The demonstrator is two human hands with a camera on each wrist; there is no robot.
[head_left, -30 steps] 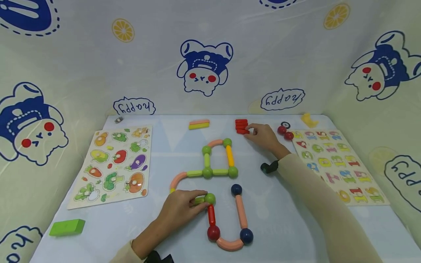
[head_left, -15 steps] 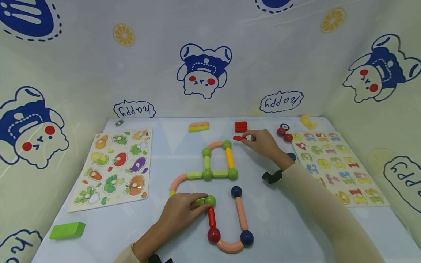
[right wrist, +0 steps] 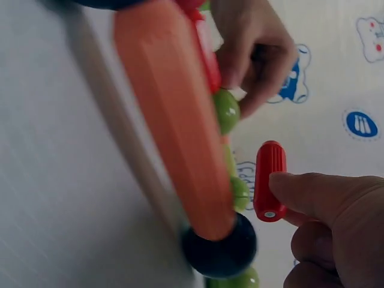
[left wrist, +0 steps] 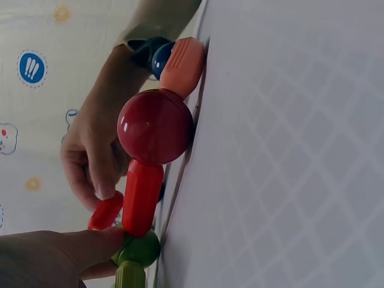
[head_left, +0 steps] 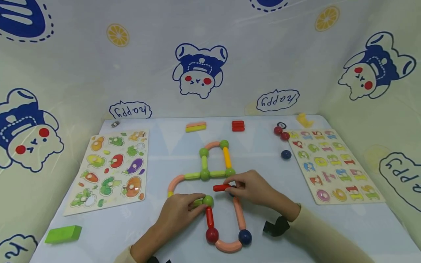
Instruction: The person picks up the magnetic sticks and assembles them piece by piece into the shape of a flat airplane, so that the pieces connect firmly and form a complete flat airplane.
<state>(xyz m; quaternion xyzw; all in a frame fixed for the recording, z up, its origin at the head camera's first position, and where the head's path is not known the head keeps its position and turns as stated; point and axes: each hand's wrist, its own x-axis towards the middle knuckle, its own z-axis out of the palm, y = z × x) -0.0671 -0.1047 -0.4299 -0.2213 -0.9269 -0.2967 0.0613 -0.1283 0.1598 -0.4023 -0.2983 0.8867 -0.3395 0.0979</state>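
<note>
My right hand [head_left: 253,188] pinches a short red magnetic rod [right wrist: 270,180] between thumb and fingers. The rod lies crosswise in the head view, over the gap between a green ball [head_left: 207,201] and a dark blue ball [right wrist: 219,246]; the hand partly hides the blue ball from above. My left hand [head_left: 181,212] pinches that green ball where a green rod meets it. From there a joined chain runs through another red rod [head_left: 209,217], a red ball [head_left: 212,235], a curved pink piece [head_left: 228,247], a second blue ball [head_left: 245,237] and a straight pink rod [head_left: 239,213].
Beyond the hands, green balls [head_left: 205,174] and rods form a joined loop. Behind lie two red rods [head_left: 238,126] and a pink-yellow pair [head_left: 196,127]. A vegetable board [head_left: 108,171], number board [head_left: 332,166], green block [head_left: 63,234] and loose blue ball [head_left: 286,154] flank them.
My right hand has taken a red rod from the stack at the back and brought it toward me, beside the green ball. The left hand stays on the green ball.
</note>
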